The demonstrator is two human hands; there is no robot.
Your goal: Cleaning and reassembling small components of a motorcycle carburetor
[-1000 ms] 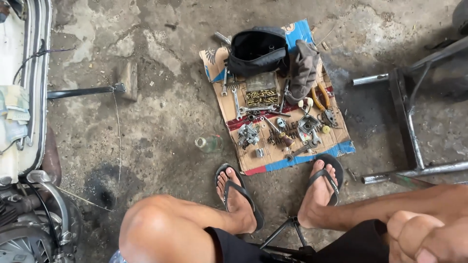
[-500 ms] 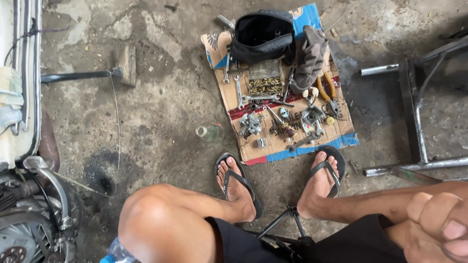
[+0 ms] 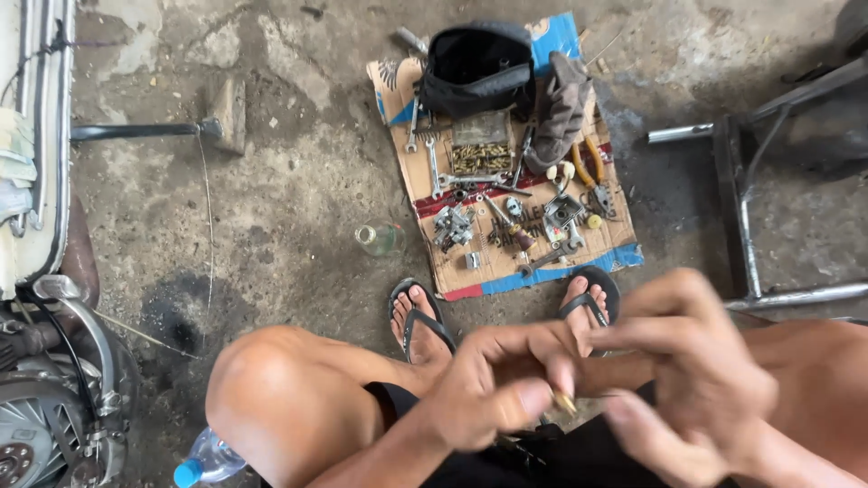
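While the person sits low with knees up, both hands meet close to the camera, so the small part stays near the eyes. The left hand [image 3: 493, 384] pinches a tiny gold-coloured piece [image 3: 565, 403] at its fingertips, pressed tight between thumb and finger, likely because it is small and easy to drop. The right hand [image 3: 701, 380] is blurry, with its fingers spread and bent over the left one; it seems to hold nothing, but I cannot tell for sure. Down by the left knee lies a plastic bottle [image 3: 206, 459] with a blue cap. A bit farther, two feet in flip-flops [image 3: 418, 316] rest on the dirty floor [image 3: 298, 181], just at the edge of a flat piece of cardboard [image 3: 579, 258]. That cardboard works like a tray, keeping the wrenches [image 3: 434, 167], pliers [image 3: 588, 163], little metal parts [image 3: 452, 226] and a box of gold bits [image 3: 479, 158] off the dirt and within reach. A small glass jar [image 3: 378, 239] lies beside it. At the far end sit an open black bag [image 3: 477, 68] and a grey rag [image 3: 559, 108]. A motorbike [image 3: 41, 361] stands at the left, and a metal frame [image 3: 741, 208] at the right.
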